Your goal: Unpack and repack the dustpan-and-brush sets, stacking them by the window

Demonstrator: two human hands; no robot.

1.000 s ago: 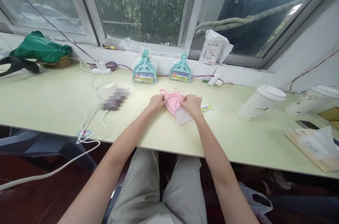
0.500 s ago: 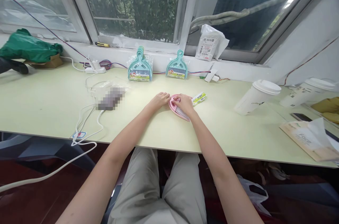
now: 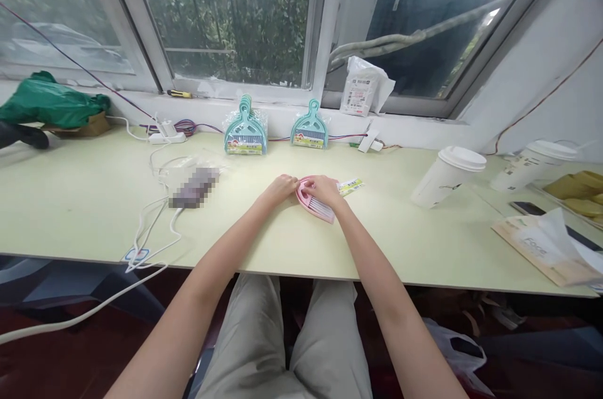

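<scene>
A small pink dustpan [image 3: 328, 219] lies on the table in front of me, its open edge slanting toward my right. Inside it sits a small brush [image 3: 320, 208] with pale bristles. My left hand [image 3: 282, 187] is closed round the handle end of the dustpan. My right hand [image 3: 324, 190] reaches over the pan, its fingers pinching the brush near the handle side; part of the pan is hidden under this hand. Just beyond the right hand a green and white printed label card [image 3: 352, 186] lies on the table.
Against the wall stand a stack of wrapped teal dustpan sets [image 3: 245, 132] and another teal set [image 3: 309, 129]. White cables [image 3: 141, 223] and a blurred device [image 3: 195, 187] lie at left. To the right are paper cups [image 3: 447, 178] and a tissue pack [image 3: 546, 248].
The view has tilted up slightly, so things sit lower in the picture. Both hands stay at the pink dustpan; the right fingers have shifted slightly on the brush.
</scene>
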